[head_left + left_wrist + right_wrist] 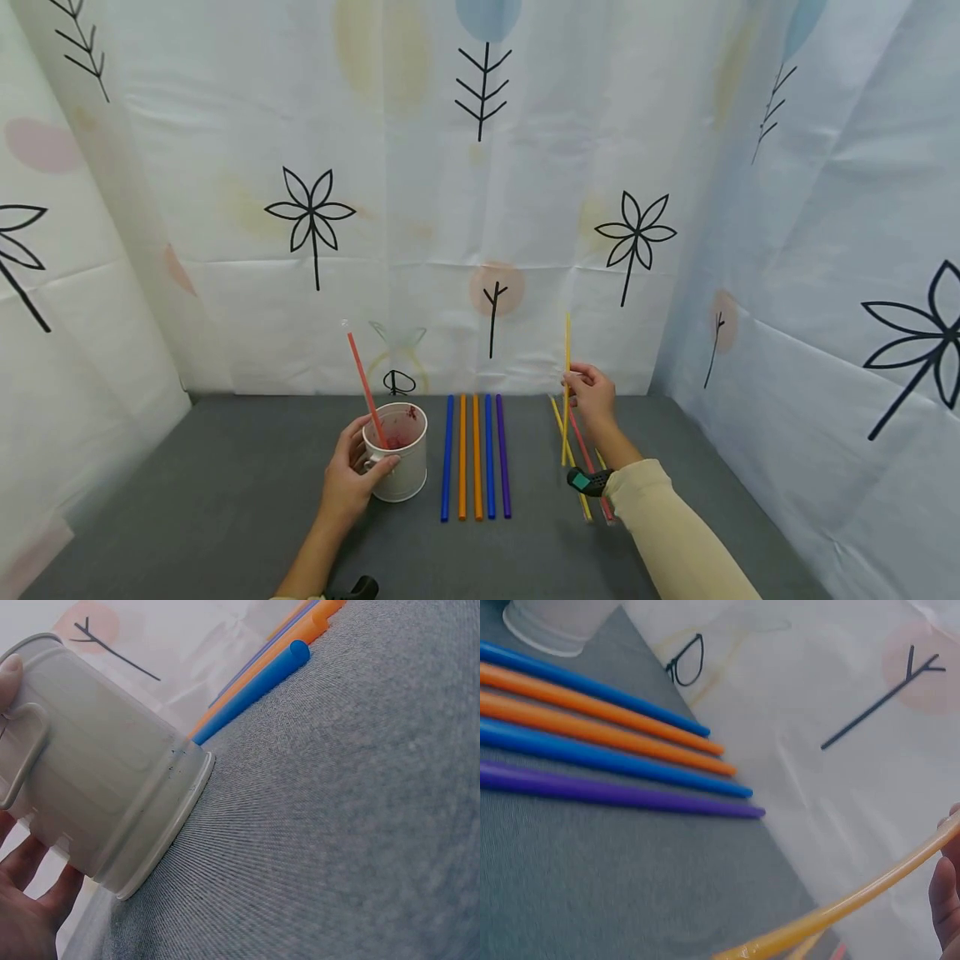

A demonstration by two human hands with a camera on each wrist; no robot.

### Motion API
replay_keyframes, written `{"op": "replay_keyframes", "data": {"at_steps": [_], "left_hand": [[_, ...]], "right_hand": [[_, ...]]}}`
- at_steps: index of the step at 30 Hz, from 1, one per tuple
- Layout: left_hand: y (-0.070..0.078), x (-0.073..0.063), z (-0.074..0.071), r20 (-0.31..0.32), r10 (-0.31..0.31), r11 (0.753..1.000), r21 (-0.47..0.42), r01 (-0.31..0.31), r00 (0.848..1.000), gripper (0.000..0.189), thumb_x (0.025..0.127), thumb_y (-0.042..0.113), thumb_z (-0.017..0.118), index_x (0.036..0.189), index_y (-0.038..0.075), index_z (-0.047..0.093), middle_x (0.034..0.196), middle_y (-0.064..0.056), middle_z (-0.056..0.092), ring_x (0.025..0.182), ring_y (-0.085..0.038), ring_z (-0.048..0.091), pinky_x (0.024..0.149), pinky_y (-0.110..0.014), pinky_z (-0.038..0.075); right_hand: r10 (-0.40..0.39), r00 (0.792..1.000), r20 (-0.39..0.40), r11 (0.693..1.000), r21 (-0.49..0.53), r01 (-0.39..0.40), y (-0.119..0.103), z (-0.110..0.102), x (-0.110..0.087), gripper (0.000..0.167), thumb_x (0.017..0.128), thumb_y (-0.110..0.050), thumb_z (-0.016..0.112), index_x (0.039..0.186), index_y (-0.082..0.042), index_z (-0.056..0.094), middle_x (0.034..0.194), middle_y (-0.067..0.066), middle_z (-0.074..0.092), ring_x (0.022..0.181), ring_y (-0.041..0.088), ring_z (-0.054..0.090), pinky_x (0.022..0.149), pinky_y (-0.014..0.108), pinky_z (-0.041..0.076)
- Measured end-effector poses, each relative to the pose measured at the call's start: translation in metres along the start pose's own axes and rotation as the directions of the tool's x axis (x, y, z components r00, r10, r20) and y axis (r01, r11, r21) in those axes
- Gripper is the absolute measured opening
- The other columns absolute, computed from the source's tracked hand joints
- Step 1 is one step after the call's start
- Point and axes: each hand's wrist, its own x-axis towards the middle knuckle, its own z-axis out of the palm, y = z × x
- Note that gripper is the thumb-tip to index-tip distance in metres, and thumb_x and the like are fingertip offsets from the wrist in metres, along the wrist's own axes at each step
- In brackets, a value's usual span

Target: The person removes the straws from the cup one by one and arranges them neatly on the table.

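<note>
A white mug (405, 477) with a small side handle stands upright on the grey table, its inner wall stained reddish. My left hand (347, 473) grips it from the left; in the left wrist view the fingers (64, 896) lie round its wall (112, 742). A red straw (362, 375) leans inside the mug and sticks out above the rim. At the right, my right hand (592, 402) pinches a yellow straw (567, 342) and holds it nearly upright. Under that hand lie another yellow straw (579, 487) and a red straw (583, 446), partly hidden by the wrist.
Between the hands, several thicker straws lie side by side: blue (447, 458), orange (462, 458), orange (477, 458), blue (490, 458) and purple (503, 458). A patterned white cloth (525, 200) hangs behind the table (247, 483) and along both sides.
</note>
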Motion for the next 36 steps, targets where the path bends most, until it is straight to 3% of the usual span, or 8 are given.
{"op": "replay_keyframes", "data": {"at_steps": [8, 15, 21, 26, 29, 34, 36], "left_hand": [[0.000, 0.001, 0.000, -0.006, -0.002, 1.000, -0.001, 0.002, 1.000, 0.076, 0.077, 0.007, 0.083, 0.142, 0.013, 0.043, 0.133, -0.022, 0.053, 0.118, -0.035, 0.055, 0.086, -0.009, 0.041], [-0.001, 0.002, -0.001, 0.000, -0.007, 1.000, 0.000, 0.007, 1.000, 0.077, 0.078, 0.008, 0.082, 0.143, 0.013, 0.042, 0.135, -0.022, 0.052, 0.119, -0.037, 0.054, 0.086, -0.009, 0.041], [0.000, 0.001, -0.001, 0.006, -0.012, 1.000, -0.001, 0.012, 1.000, 0.077, 0.078, 0.009, 0.082, 0.143, 0.013, 0.042, 0.135, -0.023, 0.051, 0.120, -0.037, 0.053, 0.086, -0.009, 0.041], [0.001, 0.002, 0.000, 0.009, -0.014, 1.000, -0.021, 0.014, 1.000, 0.077, 0.078, 0.008, 0.082, 0.143, 0.014, 0.042, 0.135, -0.022, 0.051, 0.121, -0.037, 0.053, 0.086, -0.009, 0.041], [0.001, 0.002, 0.000, 0.008, -0.017, 1.000, -0.015, 0.017, 1.000, 0.076, 0.078, 0.009, 0.082, 0.143, 0.014, 0.042, 0.135, -0.022, 0.052, 0.121, -0.037, 0.053, 0.086, -0.009, 0.040], [0.001, 0.001, 0.000, 0.007, -0.013, 1.000, 0.000, 0.013, 1.000, 0.075, 0.079, 0.010, 0.081, 0.143, 0.012, 0.042, 0.134, -0.022, 0.052, 0.119, -0.038, 0.054, 0.086, -0.009, 0.041], [0.001, 0.001, 0.001, 0.005, -0.012, 1.000, -0.001, 0.012, 1.000, 0.074, 0.080, 0.009, 0.081, 0.143, 0.012, 0.042, 0.134, -0.023, 0.053, 0.119, -0.038, 0.054, 0.086, -0.010, 0.041]], "right_hand": [[0.019, 0.999, -0.047, 0.998, -0.066, -0.022, 0.014, -0.027, 0.005, 0.025, 0.094, -0.008, 0.064, 0.115, 0.005, 0.062, 0.084, 0.009, 0.068, 0.063, 0.008, 0.059, 0.055, 0.024, 0.049], [-0.002, 0.998, -0.061, 0.991, -0.134, -0.006, 0.024, -0.049, 0.008, 0.022, 0.095, -0.008, 0.063, 0.114, 0.004, 0.064, 0.076, -0.002, 0.064, 0.063, 0.008, 0.058, 0.055, 0.021, 0.048], [-0.006, 0.997, -0.077, 0.990, -0.144, -0.005, 0.032, -0.063, 0.006, 0.023, 0.093, -0.002, 0.063, 0.112, 0.011, 0.062, 0.078, 0.004, 0.067, 0.059, 0.003, 0.058, 0.055, 0.020, 0.049], [-0.023, 0.992, -0.120, 0.986, -0.164, 0.003, 0.040, -0.072, 0.004, 0.024, 0.090, -0.001, 0.065, 0.108, 0.015, 0.062, 0.072, -0.002, 0.066, 0.056, 0.000, 0.058, 0.057, 0.022, 0.052], [-0.021, 0.988, -0.154, 0.983, -0.184, -0.008, 0.045, -0.076, 0.003, 0.023, 0.090, -0.003, 0.067, 0.106, 0.013, 0.064, 0.072, -0.002, 0.066, 0.059, 0.005, 0.060, 0.059, 0.026, 0.053], [-0.001, 0.982, -0.190, 0.966, -0.256, -0.048, 0.052, -0.081, 0.002, 0.020, 0.090, -0.008, 0.068, 0.103, 0.007, 0.067, 0.076, 0.000, 0.067, 0.073, 0.026, 0.066, 0.059, 0.030, 0.052], [0.007, 0.983, -0.186, 0.954, -0.293, -0.062, 0.054, -0.082, 0.001, 0.020, 0.091, -0.009, 0.067, 0.104, 0.006, 0.067, 0.077, 0.001, 0.066, 0.074, 0.027, 0.065, 0.058, 0.028, 0.050]]}}
